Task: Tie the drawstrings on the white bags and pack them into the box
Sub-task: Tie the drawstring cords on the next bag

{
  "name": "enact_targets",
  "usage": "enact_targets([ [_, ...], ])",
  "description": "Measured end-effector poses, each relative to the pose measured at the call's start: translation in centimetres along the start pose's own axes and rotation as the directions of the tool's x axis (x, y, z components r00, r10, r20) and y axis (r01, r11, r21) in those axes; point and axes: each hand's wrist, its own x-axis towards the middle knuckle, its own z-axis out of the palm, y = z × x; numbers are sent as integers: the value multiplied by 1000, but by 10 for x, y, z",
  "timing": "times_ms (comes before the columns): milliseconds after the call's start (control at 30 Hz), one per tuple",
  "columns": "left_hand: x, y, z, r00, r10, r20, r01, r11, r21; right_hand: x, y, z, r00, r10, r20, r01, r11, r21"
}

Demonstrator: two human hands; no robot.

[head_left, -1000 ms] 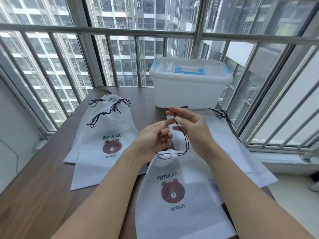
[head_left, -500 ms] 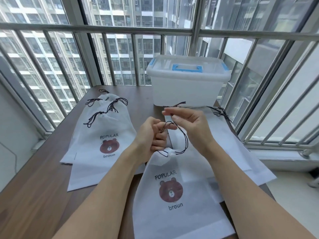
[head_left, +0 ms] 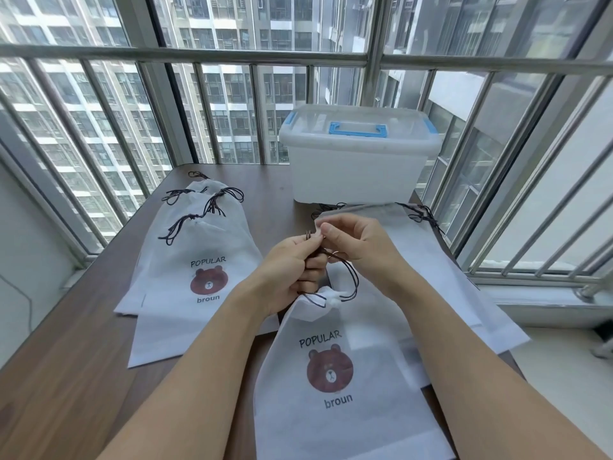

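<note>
A: A brown wooden table stands against a barred window with tower blocks beyond. What sits on it?

B: At the far edge, close to the bars, a translucent white box with its lid shut and a blue handle on top. Left of centre lies a stack of white bags, fanned over one another, their dark cords bunched at the necks; the top one shows a bear print and the word POPULAR.

A: And the bag being worked on?

B: The near bag lies flat at the near edge, between the forearms, its neck gathered to a small pucker. Its dark drawstring loops up from that pucker to the hands.

A: How do the fingers stand?

B: The left hand has its fingers curled round the cord, thumb and forefinger pinching the ends, which stick up just above the knuckles. The right hand pinches the cord too, fingertips meeting those of the left hand.

A: Any room to move?

B: Bare wood runs along the left side of the table and between the stack and the box. On the right, another pile of flat white bags reaches from the box's foot out over the table's right edge, cords trailing at its far corner.
</note>
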Motion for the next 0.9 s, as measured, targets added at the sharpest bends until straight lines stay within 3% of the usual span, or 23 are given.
enact_targets([
  [233, -2, 1, 2, 1000, -23, -12, 23, 1000, 5, -1, 1, -12, 999, 22, -28, -25, 991, -130],
  [400, 1, 1, -1, 999, -54, 9, 55, 985, -165, 3, 4, -3, 935, -209, -286, 81, 912, -401],
  [467, 0, 5, -5, 998, -43, 44, 54, 957, -284, 5, 3, -3, 921, -186, -342, 69, 942, -328],
  [567, 1, 8, -10, 998, -13, 65, 42, 880, -472, 6, 3, -6, 946, -18, -323, -37, 986, -163],
  [700, 4, 5, -9, 1000, -17, -6, 13, 925, -381, 7, -4, -8, 938, 181, -296, -135, 976, 170],
  [800, 7, 3, -11, 997, -21, -68, -2, 944, -330, 3, -9, -12, 953, 244, -180, -169, 921, 351],
  [900, 7, 6, -14, 998, -21, -61, -10, 886, -465, -1, -6, -11, 971, 239, 10, -229, 916, 329],
])
